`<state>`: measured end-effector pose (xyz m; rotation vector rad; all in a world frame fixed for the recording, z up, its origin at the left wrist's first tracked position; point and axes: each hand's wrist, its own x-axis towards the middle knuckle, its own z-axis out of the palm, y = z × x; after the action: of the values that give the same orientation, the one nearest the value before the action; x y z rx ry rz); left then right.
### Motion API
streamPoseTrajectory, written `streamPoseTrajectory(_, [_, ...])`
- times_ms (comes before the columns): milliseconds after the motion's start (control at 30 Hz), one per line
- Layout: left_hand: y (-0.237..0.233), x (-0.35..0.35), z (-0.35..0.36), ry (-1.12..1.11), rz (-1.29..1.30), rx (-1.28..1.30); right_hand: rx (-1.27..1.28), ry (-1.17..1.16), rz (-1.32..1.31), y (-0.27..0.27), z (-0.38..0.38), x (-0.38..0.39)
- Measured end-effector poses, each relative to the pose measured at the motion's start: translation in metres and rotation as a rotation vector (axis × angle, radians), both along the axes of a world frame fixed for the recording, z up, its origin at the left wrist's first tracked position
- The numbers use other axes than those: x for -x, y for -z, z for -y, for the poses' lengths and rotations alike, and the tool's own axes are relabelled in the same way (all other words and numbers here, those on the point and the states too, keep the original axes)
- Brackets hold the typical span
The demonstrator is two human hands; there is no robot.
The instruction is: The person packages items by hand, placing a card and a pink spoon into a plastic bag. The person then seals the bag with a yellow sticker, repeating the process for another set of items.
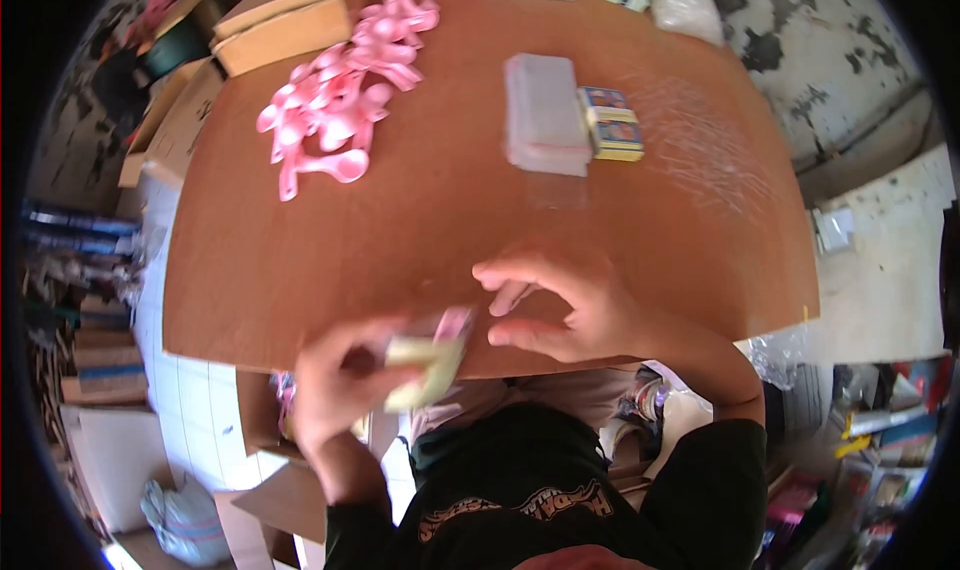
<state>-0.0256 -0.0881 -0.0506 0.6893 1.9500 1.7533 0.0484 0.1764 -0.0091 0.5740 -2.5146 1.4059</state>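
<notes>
1. Being held in the left hand point(345, 375) is a small pale-yellow and pink packet point(428, 370), blurred, near the close edge of the brown wooden table point(420, 240); fingers are closed on it.
2. The right hand point(580, 305) is held near the packet, curved, its thumb and fingers parted widely.
3. Pink plastic scoops point(335, 125) are heaped at the far left.
4. Clear flat plastic sleeves point(545, 115) are stacked beside yellow-and-blue boxes point(612, 125).
5. Thin clear strips point(705, 145) are scattered farther right.
</notes>
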Motion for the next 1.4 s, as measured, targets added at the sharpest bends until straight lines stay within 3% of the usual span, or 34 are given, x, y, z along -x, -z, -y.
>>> streamPoseTrajectory(67, [0.006,-0.005,0.043,0.161,-0.374,0.031,-0.080,0.115,0.000,-0.005,-0.023,-0.018])
streamPoseTrajectory(133, [0.000,-0.002,0.072,0.456,-0.359,0.119,-0.174,0.412,0.053,-0.004,-0.054,-0.041])
streamPoseTrajectory(200, [0.027,-0.002,0.106,0.510,-0.199,0.248,-0.396,0.773,0.050,-0.002,-0.099,-0.058])
streamPoseTrajectory(267, [0.075,-0.017,0.139,0.093,0.260,0.236,-0.644,1.014,0.022,0.007,-0.158,-0.079])
streamPoseTrajectory(333, [0.136,-0.008,0.177,0.058,0.215,0.276,-0.522,1.129,0.037,0.033,-0.241,-0.103])
streamPoseTrajectory(400, [0.185,0.001,0.202,-0.299,0.169,0.593,-0.594,1.330,-0.030,0.058,-0.305,-0.122])
streamPoseTrajectory(433, [0.213,0.002,0.212,-0.293,0.167,0.589,-0.598,1.336,-0.032,0.057,-0.322,-0.125])
streamPoseTrajectory(500, [0.281,0.000,0.238,-0.474,-0.173,0.821,-0.299,1.208,0.215,0.053,-0.341,-0.125])
streamPoseTrajectory(533, [0.335,-0.001,0.269,-0.406,-0.424,1.022,-0.300,1.211,0.210,0.050,-0.338,-0.122])
streamPoseTrajectory(600, [0.333,-0.014,0.246,-0.339,-0.177,1.040,-0.582,1.109,0.470,0.045,-0.314,-0.100])
streamPoseTrajectory(667, [0.336,-0.027,0.225,-0.345,0.103,0.842,-0.642,1.029,0.358,0.052,-0.289,-0.080])
streamPoseTrajectory(733, [0.329,-0.040,0.202,-0.292,0.158,0.915,-0.693,0.945,0.251,0.062,-0.267,-0.055])
streamPoseTrajectory(900, [0.361,-0.061,0.195,-0.240,0.220,0.852,-0.649,1.079,0.095,0.078,-0.262,0.013])
streamPoseTrajectory(1000, [0.372,-0.072,0.204,-0.247,0.213,0.820,-0.658,1.094,0.161,0.073,-0.263,0.046])
streamPoseTrajectory(1067, [0.372,-0.078,0.204,-0.230,0.203,0.946,-0.700,1.087,0.164,0.071,-0.267,0.064])
streamPoseTrajectory(1267, [0.376,-0.094,0.203,-0.256,0.332,0.948,-0.828,1.065,0.162,0.069,-0.283,0.112])
streamPoseTrajectory(1400, [0.384,-0.099,0.204,-0.259,0.209,1.021,-0.828,0.952,0.087,0.068,-0.301,0.131])
